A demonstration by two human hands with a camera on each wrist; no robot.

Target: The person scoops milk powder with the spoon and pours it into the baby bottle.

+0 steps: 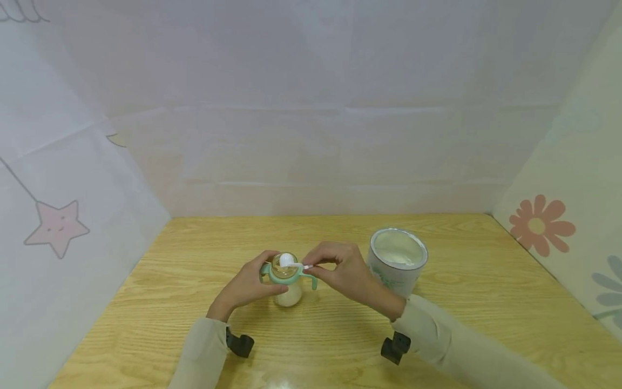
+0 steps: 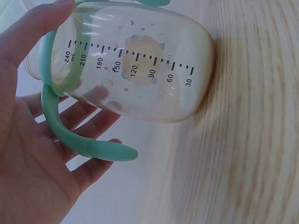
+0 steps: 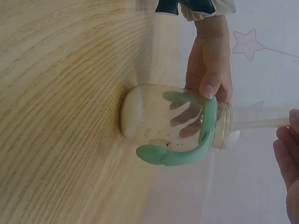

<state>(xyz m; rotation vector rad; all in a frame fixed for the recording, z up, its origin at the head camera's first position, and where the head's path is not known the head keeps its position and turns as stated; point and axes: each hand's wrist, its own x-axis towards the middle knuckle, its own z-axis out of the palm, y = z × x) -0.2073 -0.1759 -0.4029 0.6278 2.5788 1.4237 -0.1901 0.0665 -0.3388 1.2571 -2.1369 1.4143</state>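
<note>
A clear baby bottle [image 1: 289, 296] with a mint-green two-handled collar [image 2: 48, 65] stands upright on the wooden table, its mouth uncovered. My left hand [image 1: 247, 283] grips it round the neck, with the thumb on the near side and fingers behind. Pale contents show low in the bottle in the right wrist view. Between thumb and fingers, my right hand [image 1: 346, 271] pinches the thin handle of a white scoop [image 1: 286, 260]. The scoop's bowl is over the bottle's mouth; whether powder is in it cannot be told.
Right of the bottle, behind my right wrist, stands an open can [image 1: 389, 273] with pale powder inside. The wooden table [image 1: 330, 346] meets a pale cloth backdrop [image 1: 311, 162] at the back and sides. Dark wrist cameras [image 1: 240, 344] sit under both sleeves.
</note>
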